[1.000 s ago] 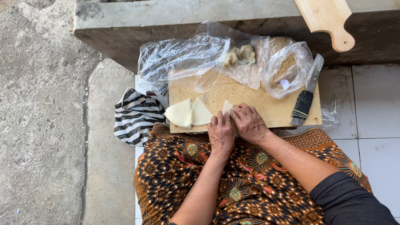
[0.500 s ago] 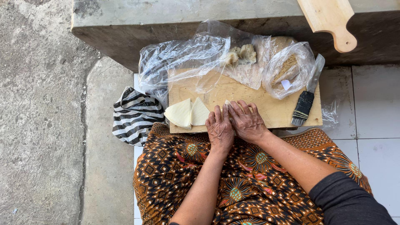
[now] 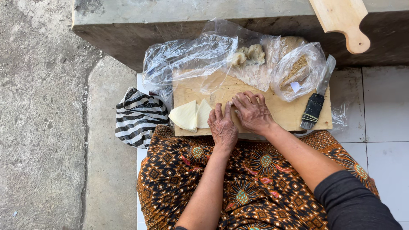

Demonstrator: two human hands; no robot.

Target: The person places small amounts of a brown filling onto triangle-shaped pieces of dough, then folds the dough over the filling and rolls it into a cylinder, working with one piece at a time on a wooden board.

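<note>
A wooden cutting board [image 3: 294,115] lies in front of my lap. Two pale folded wrappers [image 3: 189,115] rest on its left part. My left hand [image 3: 223,127] and my right hand [image 3: 253,112] lie side by side on the board just right of them, fingers pressing flat on something pale that they mostly hide. I cannot tell what it is. A knife with a dark wrapped handle [image 3: 313,109] lies on the board's right end, apart from both hands.
Clear plastic bags [image 3: 191,55] cover the board's far side, one with pale lumps [image 3: 251,54], one with brownish grains [image 3: 298,68]. A black-and-white striped bag [image 3: 138,116] sits left of the board. A concrete ledge [image 3: 179,17] carries a wooden paddle [image 3: 343,19]. White tiles lie to the right.
Both hands have shifted slightly forward over the board, still pressed together on the same spot. Nothing else has moved.
</note>
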